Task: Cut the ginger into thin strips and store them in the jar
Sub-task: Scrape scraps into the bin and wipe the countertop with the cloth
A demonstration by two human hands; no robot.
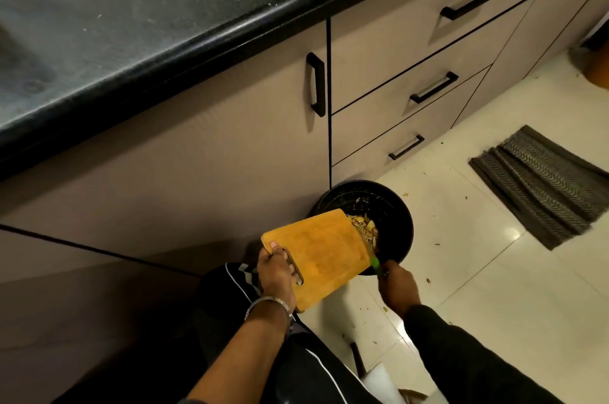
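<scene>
While tilted over the black bin [400,232], cutting board [318,253] gripped by left hand [276,270], right hand [397,285] clasping green-handled knife [375,264], peelings [364,229] inside bin.

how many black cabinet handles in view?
4. One vertical door handle beside the drawer stack; three drawer handles: top, middle, bottom. More cabinetry runs beyond the frame, so others may be out of view.

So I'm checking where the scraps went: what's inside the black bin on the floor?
Inside the black bin, pale peelings and scraps lie heaped at the wooden cutting board's lower edge. The tilted board covers the bin's near left part, so anything there or deeper is hidden.
</scene>
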